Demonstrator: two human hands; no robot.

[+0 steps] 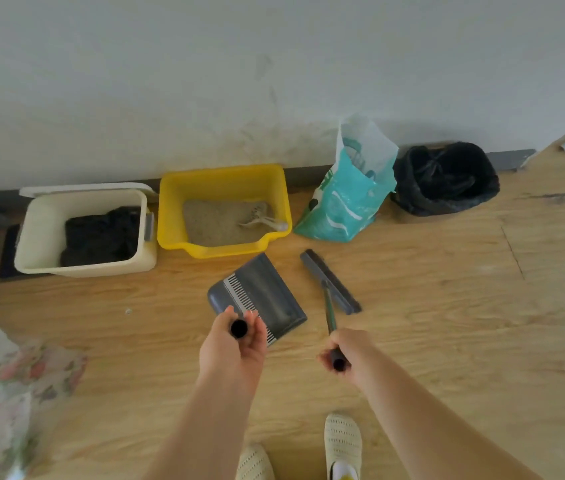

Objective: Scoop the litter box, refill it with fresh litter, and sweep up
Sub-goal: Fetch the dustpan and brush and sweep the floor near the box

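Note:
A yellow litter box point(170, 206) stands against the wall with sandy litter and a pale scoop point(263, 222) lying in it. My left hand point(234, 344) grips the upright handle of a grey dustpan point(267, 292) that rests on the wood floor just in front of the box. My right hand point(346, 351) grips the long handle of a grey broom point(329, 280), whose head lies on the floor to the right of the dustpan. A teal and white litter bag point(346, 199) stands open to the right of the box.
A cream bin point(42, 233) lined with a black bag sits left of the litter box. A black rubbish bag point(445, 178) stands open at the far right by the wall. Patterned fabric point(0, 382) lies at the left. My two feet in pale shoes point(341, 445) stand at the bottom.

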